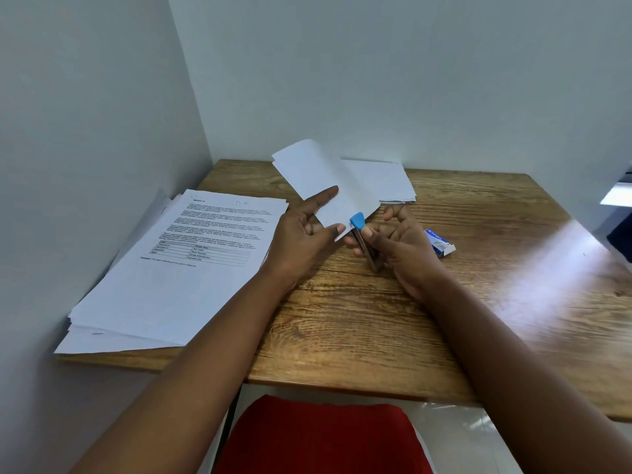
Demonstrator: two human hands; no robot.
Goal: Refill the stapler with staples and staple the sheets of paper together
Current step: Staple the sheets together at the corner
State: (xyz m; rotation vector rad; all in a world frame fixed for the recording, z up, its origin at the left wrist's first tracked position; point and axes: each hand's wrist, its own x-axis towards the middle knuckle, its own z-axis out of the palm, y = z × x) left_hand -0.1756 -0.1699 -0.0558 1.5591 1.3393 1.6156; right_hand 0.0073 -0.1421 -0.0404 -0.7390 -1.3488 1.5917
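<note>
Left hand (pixel 304 234) pinches limp sheets (pixel 328 189); right hand (pixel 393 241) grips rigid stapler (pixel 362 234) at their 5 o'clock corner.

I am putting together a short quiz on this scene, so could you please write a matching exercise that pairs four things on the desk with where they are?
Things:
1. stapler
2. staple box
3. printed stack
4. blank stack

Places:
A. at the table's left edge, by the wall
B. at the table's far edge, behind the raised sheets
C. gripped in the right hand, at the corner of the sheets the left hand holds
D. lying on the wood, right of the right hand

Pairs: 1-C, 2-D, 3-A, 4-B
</note>
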